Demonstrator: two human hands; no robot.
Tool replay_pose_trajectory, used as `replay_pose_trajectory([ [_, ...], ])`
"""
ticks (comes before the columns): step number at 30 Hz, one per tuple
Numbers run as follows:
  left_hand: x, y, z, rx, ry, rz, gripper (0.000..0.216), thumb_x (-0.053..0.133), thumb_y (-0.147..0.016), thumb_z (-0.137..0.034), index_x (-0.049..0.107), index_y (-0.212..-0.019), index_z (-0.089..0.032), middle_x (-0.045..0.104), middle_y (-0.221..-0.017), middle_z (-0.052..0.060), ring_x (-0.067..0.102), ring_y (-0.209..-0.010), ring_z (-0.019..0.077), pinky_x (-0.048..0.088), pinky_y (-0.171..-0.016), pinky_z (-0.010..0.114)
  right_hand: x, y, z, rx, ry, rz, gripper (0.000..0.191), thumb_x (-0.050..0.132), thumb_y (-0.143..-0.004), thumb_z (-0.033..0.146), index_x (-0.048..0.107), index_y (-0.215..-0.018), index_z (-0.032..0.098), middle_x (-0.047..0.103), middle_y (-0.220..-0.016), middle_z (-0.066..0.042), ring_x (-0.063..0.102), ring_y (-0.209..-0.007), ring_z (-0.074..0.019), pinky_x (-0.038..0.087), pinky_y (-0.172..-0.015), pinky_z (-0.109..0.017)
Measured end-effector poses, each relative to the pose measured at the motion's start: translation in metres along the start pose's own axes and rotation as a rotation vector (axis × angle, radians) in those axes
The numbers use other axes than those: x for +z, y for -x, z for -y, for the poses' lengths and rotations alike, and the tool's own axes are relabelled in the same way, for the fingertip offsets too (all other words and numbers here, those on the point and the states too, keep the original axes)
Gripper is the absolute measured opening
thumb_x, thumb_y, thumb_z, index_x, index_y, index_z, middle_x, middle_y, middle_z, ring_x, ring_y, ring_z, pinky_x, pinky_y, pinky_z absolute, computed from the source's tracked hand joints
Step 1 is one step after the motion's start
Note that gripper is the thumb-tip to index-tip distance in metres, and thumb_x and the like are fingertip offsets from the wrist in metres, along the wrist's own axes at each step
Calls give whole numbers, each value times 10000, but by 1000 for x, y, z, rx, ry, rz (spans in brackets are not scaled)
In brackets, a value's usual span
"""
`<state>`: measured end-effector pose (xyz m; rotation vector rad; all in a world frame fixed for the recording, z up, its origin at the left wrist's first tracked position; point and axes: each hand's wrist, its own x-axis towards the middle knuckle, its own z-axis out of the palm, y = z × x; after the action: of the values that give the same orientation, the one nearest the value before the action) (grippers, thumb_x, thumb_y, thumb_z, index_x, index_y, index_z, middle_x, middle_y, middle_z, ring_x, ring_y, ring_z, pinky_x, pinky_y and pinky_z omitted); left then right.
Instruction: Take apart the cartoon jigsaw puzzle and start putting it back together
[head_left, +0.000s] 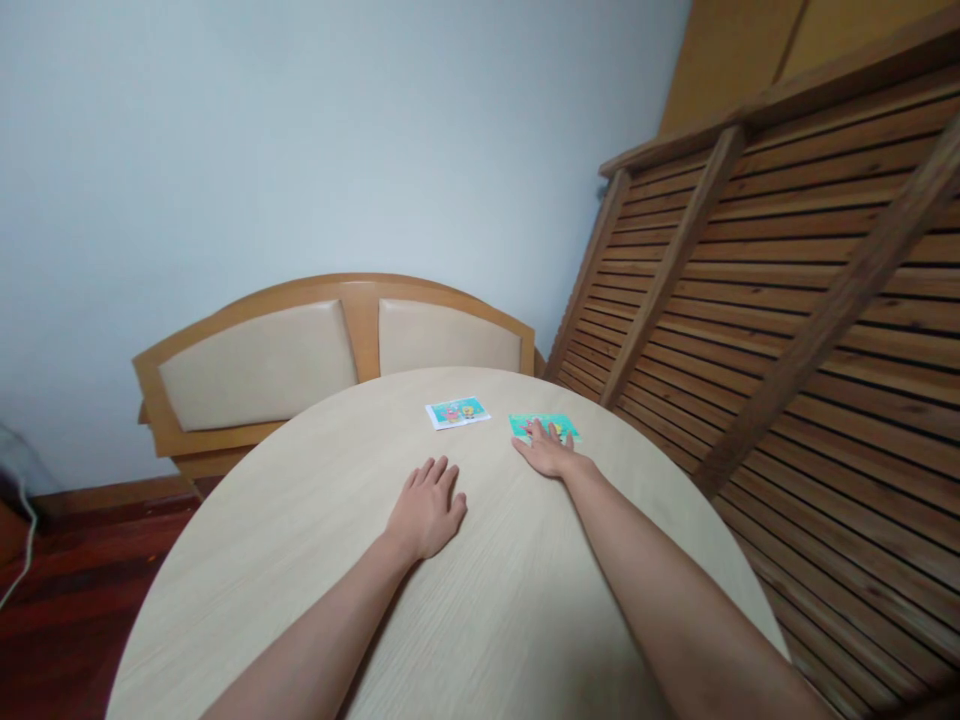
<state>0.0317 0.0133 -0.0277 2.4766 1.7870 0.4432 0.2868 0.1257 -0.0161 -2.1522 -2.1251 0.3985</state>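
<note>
My left hand (428, 508) rests palm down on the pale round table (247, 590), fingers stretched forward and holding nothing. Beyond its fingertips lies a white-edged card or folded paper (457, 412) printed with cartoon figures on a blue-green ground. To the right is a second printed sheet, a green card (564, 422) with similar cartoon figures. My right hand (549, 452) reaches over this one, its spread fingers on or just over the near part. They hide some of the picture.
A headboard-like wooden frame with cream padded panels (262, 365) stands behind the table against the pale wall (337, 140). A large slatted wooden panel (750, 300) leans along the right side. At the far left, a white cable (30, 540) hangs above the dark red floor (82, 600).
</note>
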Motion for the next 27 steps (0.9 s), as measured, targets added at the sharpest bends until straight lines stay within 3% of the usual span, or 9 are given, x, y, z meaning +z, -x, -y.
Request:
replay_pose_trajectory([
  [6, 1, -4, 3, 9, 13, 2, 564, 386, -960, -434, 489, -1439, -156, 392, -1561, 133, 332, -1453, 335, 276, -1187, 498, 2, -35, -3, 4, 28, -66, 822, 225, -934, 687, 212, -1580, 179, 123, -1666, -119, 66, -1529, -340, 37, -1179, -631],
  [12, 0, -5, 5, 18, 14, 1, 577, 396, -956, -458, 496, -1439, -159, 395, -1559, 130, 328, -1454, 329, 282, -1181, 495, 4, -29, -3, -61, 26, -165, 733, 236, -965, 630, 312, -1544, 187, 160, -1663, -95, 66, -1532, -322, 72, -1200, -581],
  [17, -8, -2, 0, 20, 5, 23, 610, 433, -944, -509, 488, -1457, -185, 392, -1558, 147, 331, -1451, 343, 275, -1178, 496, 5, 9, 3, -179, 24, -205, 694, 331, -965, 594, 364, -1526, 187, 140, -1669, -86, 62, -1536, -294, 87, -1220, -485],
  [23, -16, 5, -7, 49, 3, 48, 606, 444, -942, -539, 480, -1470, -243, 368, -1575, 132, 296, -1463, 367, 257, -1173, 510, 7, 83, 16, -325, -3, -3, 799, 277, -941, 689, 264, -1576, 205, 123, -1670, -82, 59, -1540, -278, 44, -1224, -485],
  [27, -17, 9, -8, 67, 9, 47, 579, 459, -940, -507, 504, -1450, -237, 380, -1570, 122, 302, -1461, 359, 268, -1170, 517, 9, 120, 21, -357, -19, 60, 884, 268, -909, 748, 193, -1595, 196, 61, -1673, -81, 13, -1542, -287, 13, -1226, -490],
])
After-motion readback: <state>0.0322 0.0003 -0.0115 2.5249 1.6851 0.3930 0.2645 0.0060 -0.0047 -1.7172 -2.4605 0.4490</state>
